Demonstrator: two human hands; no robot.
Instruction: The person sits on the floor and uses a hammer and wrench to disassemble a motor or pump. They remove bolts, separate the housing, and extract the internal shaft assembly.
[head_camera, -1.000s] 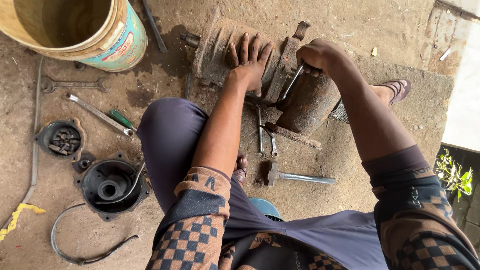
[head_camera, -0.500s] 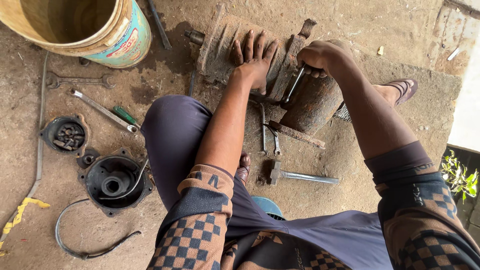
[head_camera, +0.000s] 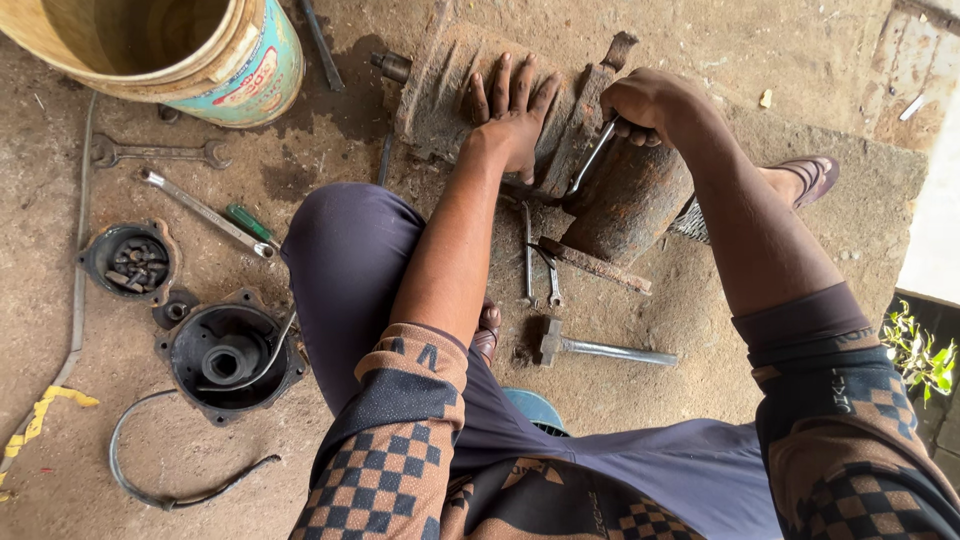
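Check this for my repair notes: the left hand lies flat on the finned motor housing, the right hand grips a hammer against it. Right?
Not quite. The head view shows the right hand gripping a slim metal wrench; the hammer lies on the floor. The left hand does lie flat on the finned motor housing.

Under your left hand (head_camera: 510, 110): rust-brown ribbed motor casing (head_camera: 450, 100). In your right hand (head_camera: 645, 105): silver wrench (head_camera: 592, 155). Below it: grey hammer (head_camera: 600, 350). Far left of your left hand: teal-and-cream bucket (head_camera: 215, 70), green-handled screwdriver (head_camera: 250, 222), black round cover (head_camera: 230, 360). Your sleeves: brown-black checkered.
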